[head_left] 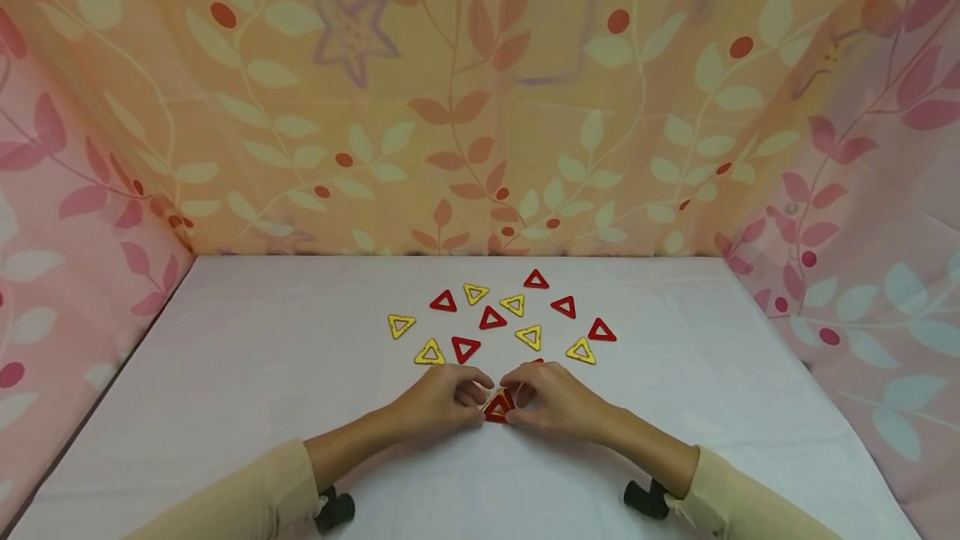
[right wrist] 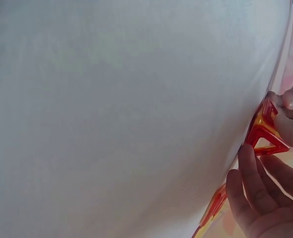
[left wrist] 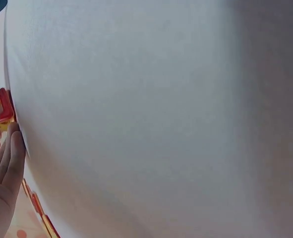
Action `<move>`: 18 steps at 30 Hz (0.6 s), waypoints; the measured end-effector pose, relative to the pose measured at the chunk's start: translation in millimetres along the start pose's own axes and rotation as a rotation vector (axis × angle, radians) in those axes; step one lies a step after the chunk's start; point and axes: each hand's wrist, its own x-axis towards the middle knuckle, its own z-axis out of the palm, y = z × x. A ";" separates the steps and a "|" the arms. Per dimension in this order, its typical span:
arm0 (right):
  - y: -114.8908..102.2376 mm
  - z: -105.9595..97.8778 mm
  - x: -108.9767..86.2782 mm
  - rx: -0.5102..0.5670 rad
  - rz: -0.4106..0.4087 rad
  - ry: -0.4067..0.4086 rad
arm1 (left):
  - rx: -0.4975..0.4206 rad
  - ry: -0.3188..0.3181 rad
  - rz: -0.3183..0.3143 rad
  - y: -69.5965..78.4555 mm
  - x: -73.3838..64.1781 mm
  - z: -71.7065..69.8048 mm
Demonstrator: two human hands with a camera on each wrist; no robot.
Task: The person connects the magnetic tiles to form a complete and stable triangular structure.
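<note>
Two beige cloth sleeves (head_left: 277, 477) reach in from the near side of the small built shape (head_left: 498, 407) of glossy red and yellow triangular frames, each with a dark device (head_left: 339, 510) at its cuff. The left hand (head_left: 438, 400) is to the shape's left, its curled fingers and thumb pinching that side; the right hand (head_left: 558, 401) pinches the right side the same way. The shape sits between the fingertips, on or just above the white cloth (head_left: 465, 490); which cannot be told. To work the frames well, it seems best to keep both grips light and level, line edges up fully and steady one side while the other turns. Beyond the shape lie loose flat red triangles (head_left: 489, 326) and yellow triangles (head_left: 537, 337), one red partly hidden behind the right hand. Farther beyond the shape hangs a leaf-printed curtain (head_left: 465, 107).
</note>
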 end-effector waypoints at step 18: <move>4.6 -1.3 1.8 0.026 0.059 -0.051 | 0.070 0.228 -0.001 -21.4 3.8 -59.8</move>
